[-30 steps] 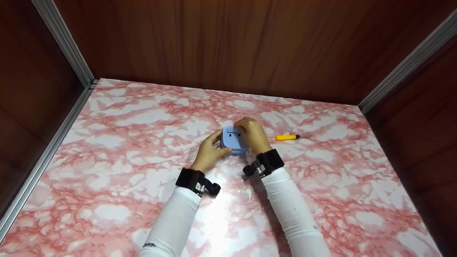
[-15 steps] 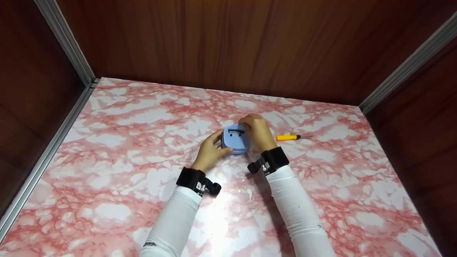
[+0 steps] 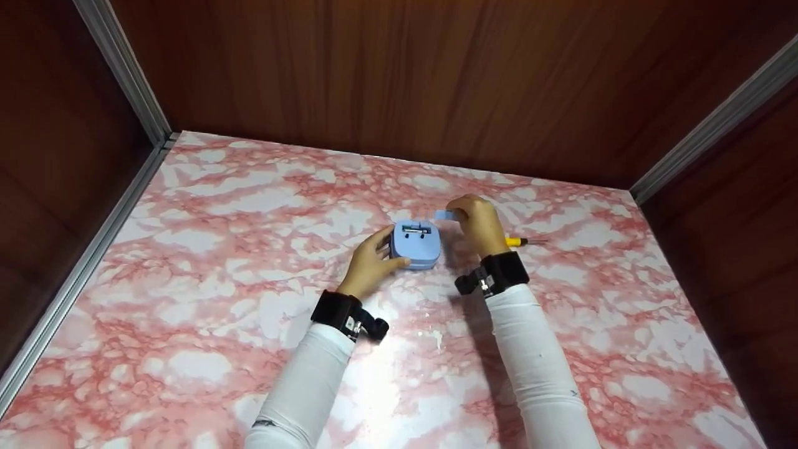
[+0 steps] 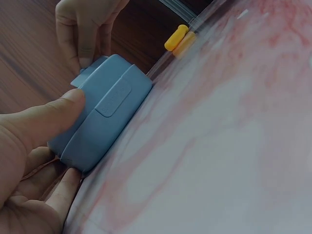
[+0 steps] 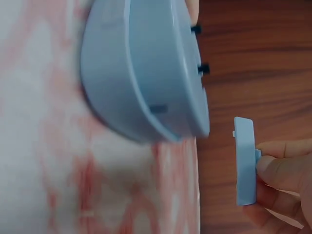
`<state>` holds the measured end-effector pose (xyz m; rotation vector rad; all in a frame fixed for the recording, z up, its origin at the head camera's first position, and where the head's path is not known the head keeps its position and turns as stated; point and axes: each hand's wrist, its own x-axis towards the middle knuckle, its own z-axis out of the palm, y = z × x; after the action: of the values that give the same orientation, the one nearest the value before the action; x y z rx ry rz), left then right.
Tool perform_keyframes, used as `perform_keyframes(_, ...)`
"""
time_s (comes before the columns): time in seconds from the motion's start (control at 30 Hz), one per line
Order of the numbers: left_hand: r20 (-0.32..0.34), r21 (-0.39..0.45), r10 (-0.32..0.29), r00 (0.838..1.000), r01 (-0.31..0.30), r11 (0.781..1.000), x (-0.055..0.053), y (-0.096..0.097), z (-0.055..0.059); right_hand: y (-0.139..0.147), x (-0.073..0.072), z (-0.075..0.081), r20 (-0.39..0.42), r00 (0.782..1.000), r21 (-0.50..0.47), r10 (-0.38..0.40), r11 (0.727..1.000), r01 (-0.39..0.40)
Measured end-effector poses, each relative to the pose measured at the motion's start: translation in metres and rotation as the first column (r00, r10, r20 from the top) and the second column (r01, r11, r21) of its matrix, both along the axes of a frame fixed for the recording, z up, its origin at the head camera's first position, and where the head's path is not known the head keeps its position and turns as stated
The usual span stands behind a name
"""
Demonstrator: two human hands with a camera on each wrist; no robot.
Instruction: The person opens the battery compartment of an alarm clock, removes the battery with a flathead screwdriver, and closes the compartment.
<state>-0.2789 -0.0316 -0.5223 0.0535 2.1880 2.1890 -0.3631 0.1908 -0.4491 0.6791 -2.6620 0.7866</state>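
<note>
A rounded, square light-blue plastic device (image 3: 419, 251) sits on the table, with two small black pegs on its top. Its narrow battery slot (image 3: 416, 230) is uncovered, showing a dark and silvery inside. My left hand (image 3: 369, 264) grips the device from the left, thumb (image 4: 63, 109) on the near side and fingers round the far side. Beyond the device's far right corner, my right hand (image 3: 480, 224) pinches a flat light-blue battery cover (image 5: 245, 161) between thumb and fingers. The cover is apart from the device in the head and right wrist views.
A yellow-handled screwdriver (image 3: 515, 242) lies just right of my right hand, its handle partly hidden behind it. Dark wood panels (image 3: 399, 81) with metal corner strips enclose the back and sides of the red-and-white marbled table (image 3: 237, 262).
My right hand has taken the battery cover off the device and moved right with it, uncovering the slot. The left hand keeps its grip on the device.
</note>
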Motion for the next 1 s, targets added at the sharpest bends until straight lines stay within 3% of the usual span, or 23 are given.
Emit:
perform_keyframes(0.27,-0.005,0.007,0.0,1.0,0.0,1.0,0.0,0.0,-0.001,0.028,-0.013,-0.008,-0.037,0.999,-0.008,-0.017,1.0,0.016)
perform_keyframes(0.43,-0.004,0.016,0.001,1.0,-0.001,1.0,0.0,0.001,-0.001,0.043,-0.02,-0.008,0.03,0.998,0.005,-0.064,0.998,0.064)
perform_keyframes(0.6,0.001,0.009,-0.001,1.0,0.001,1.0,0.001,0.001,0.0,0.054,-0.027,-0.006,0.05,0.993,0.039,-0.109,0.993,0.108)
perform_keyframes(1.0,0.004,0.041,-0.007,1.0,0.007,0.999,0.001,0.0,-0.001,0.067,-0.039,0.002,0.04,0.993,0.13,-0.11,0.986,0.104)
